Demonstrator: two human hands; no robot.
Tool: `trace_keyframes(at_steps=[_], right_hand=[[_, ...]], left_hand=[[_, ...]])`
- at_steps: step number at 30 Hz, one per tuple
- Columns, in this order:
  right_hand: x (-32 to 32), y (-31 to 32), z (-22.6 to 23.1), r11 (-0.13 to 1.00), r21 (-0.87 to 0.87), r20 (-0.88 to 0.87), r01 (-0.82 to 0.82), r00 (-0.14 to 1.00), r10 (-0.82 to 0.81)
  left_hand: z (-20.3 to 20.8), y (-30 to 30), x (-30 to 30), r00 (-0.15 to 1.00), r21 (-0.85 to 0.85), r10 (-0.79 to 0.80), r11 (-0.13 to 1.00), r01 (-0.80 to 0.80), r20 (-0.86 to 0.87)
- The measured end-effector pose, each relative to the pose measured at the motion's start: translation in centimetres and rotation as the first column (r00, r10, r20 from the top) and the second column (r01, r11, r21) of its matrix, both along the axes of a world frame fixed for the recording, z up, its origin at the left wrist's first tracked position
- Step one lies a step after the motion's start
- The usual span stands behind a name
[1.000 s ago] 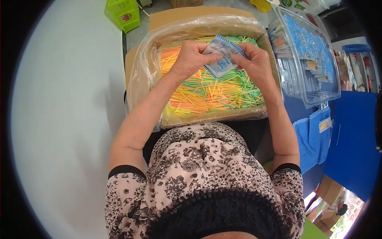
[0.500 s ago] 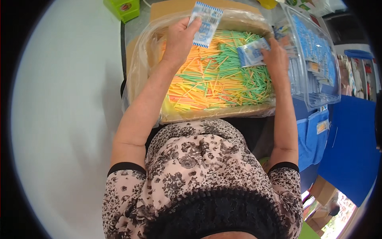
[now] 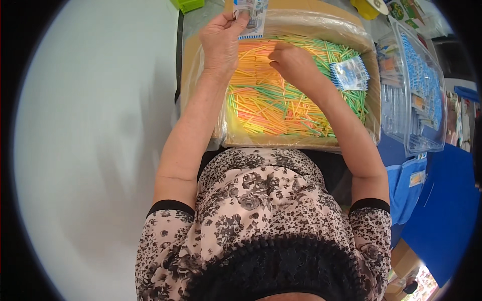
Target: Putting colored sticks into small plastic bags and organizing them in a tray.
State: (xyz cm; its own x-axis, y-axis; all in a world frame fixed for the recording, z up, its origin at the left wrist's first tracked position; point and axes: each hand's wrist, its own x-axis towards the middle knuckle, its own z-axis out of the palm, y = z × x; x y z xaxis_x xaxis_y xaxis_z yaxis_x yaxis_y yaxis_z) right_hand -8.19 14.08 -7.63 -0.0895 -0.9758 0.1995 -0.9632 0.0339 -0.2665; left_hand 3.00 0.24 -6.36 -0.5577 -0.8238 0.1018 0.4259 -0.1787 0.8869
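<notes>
In my left hand (image 3: 220,45), thumb and fingers pinch a small blue-and-white printed packet (image 3: 255,22) above the far left of a cardboard box (image 3: 293,142). Thin coloured sticks (image 3: 266,113) in orange, yellow, pink and green fill the box. My right hand (image 3: 295,62) is over the orange sticks near the far middle, its fingers curled together; whether something small is between them is hidden. A second blue-and-white packet (image 3: 351,73) lies on the green sticks at the right, beside my right forearm.
Clear plastic lining (image 3: 319,24) covers the box's walls. Against its right side stands a transparent bin (image 3: 401,90) with several rows of blue-striped packets. A green container (image 3: 190,4) and a yellow spool-like thing (image 3: 370,7) are at the back. A blue cloth (image 3: 401,193) hangs at the right.
My right hand has let go of its packet, which now rests on the green sticks, and has moved left over the orange ones. The left hand's packet is farther up in view.
</notes>
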Motion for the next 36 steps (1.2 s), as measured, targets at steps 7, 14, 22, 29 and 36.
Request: trace_keyframes(at_steps=[7, 14, 22, 29, 36], right_hand=[[0.7, -3.9, -1.7, 0.982, 0.184, -0.182, -0.035, 0.981, 0.069], [-0.7, -4.2, -1.7, 0.982, 0.188, -0.009, -0.033, 0.999, 0.035], [-2.7, -1.9, 0.9, 0.986, 0.127, 0.388, 0.111, 0.909, -0.152], [-5.7, 3.1, 5.2, 0.936, 0.067, 0.896, 0.345, 0.392, -0.209], [-4.5, 5.0, 10.9, 0.885, -0.091, 0.987, 0.457, 0.158, 0.020]], left_hand=[[-0.8, -0.2, -0.8, 0.986, -0.073, -0.067, 0.996, 0.056, -0.155], [-0.2, 0.2, -0.5, 0.992, 0.096, -0.001, 0.995, 0.013, -0.124], [-0.2, 0.3, -0.6, 0.992, 0.086, -0.060, 0.994, 0.069, -0.112], [0.8, 1.2, 0.3, 0.969, 0.009, -0.244, 0.970, 0.244, 0.037], [0.5, 1.7, 0.3, 0.870, -0.024, -0.440, 0.890, 0.456, 0.220]])
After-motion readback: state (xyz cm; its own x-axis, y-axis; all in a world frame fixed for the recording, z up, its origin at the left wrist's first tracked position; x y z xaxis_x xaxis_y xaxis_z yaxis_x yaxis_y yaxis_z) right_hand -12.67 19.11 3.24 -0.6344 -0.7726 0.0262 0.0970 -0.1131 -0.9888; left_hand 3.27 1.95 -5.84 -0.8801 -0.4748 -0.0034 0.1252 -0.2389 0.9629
